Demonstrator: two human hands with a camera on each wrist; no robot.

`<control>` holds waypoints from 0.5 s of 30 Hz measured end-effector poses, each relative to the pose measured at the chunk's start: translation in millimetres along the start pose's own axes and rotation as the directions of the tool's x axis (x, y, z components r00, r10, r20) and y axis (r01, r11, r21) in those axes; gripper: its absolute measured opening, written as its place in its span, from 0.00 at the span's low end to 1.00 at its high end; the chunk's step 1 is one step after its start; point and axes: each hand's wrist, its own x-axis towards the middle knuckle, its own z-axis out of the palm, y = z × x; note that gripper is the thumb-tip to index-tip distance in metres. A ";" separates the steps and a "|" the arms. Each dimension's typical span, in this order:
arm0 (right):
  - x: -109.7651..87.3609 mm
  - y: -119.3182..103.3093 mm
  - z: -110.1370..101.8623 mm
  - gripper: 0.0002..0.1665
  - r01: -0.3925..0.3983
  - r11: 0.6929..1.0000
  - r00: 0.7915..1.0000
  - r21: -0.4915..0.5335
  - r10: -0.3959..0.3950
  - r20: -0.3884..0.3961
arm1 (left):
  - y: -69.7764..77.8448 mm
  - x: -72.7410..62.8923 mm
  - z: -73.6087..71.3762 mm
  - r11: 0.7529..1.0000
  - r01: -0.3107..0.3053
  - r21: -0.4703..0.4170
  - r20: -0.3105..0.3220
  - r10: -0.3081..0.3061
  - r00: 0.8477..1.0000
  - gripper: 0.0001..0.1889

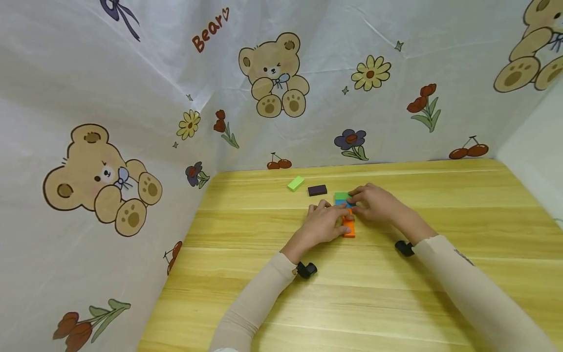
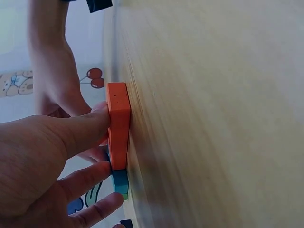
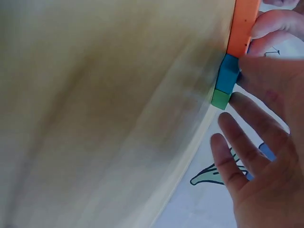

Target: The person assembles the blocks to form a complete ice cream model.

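Small coloured blocks lie in a line on the table: an orange block (image 1: 349,230) nearest, a blue block (image 3: 228,73) beyond it and a green block (image 1: 342,195) at the far end. My left hand (image 1: 324,223) holds the orange block, thumb (image 2: 97,121) at its near part and a fingertip close to where it meets the blue one. From the right, my right hand (image 1: 375,204) pinches at the blue block with thumb and index finger. The index fingertip is right by the green block; the other fingers (image 3: 235,156) spread outward. The fingers partly hide the blocks.
A light green block (image 1: 296,183) and a dark block (image 1: 317,190) lie farther back, left of the line. A patterned cloth (image 1: 325,122) rises behind the wooden table (image 1: 396,303) and along its left side. Black wrist-worn devices (image 1: 306,270) sit at both wrists.
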 end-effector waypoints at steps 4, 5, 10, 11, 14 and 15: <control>-7.2 -1.6 0.1 0.23 -0.058 0.997 0.998 0.059 0.057 0.024 | 0.4 0.6 0.0 1.000 0.004 0.008 0.003 -0.004 1.000 0.17; -8.1 -2.7 0.3 0.23 -0.075 0.995 0.997 0.067 0.074 0.023 | 0.3 0.8 0.2 1.000 0.005 0.008 0.001 -0.005 1.000 0.16; -7.2 -8.7 1.5 0.21 -0.122 0.988 0.992 0.092 0.124 -0.011 | -0.6 1.3 2.3 1.000 0.008 0.007 -0.005 -0.008 1.000 0.15; -6.5 -9.9 1.6 0.20 -0.131 0.987 0.991 0.093 0.133 -0.015 | -0.7 1.3 3.0 1.000 0.008 0.008 -0.006 -0.008 1.000 0.16; -4.8 -11.6 1.7 0.19 -0.153 0.985 0.988 0.081 0.155 -0.014 | -0.8 0.9 4.1 1.000 0.001 0.010 -0.010 -0.001 1.000 0.16; -4.4 -12.0 1.6 0.19 -0.163 0.983 0.986 0.079 0.164 -0.010 | -1.0 1.0 4.5 1.000 -0.002 0.012 -0.011 0.002 1.000 0.16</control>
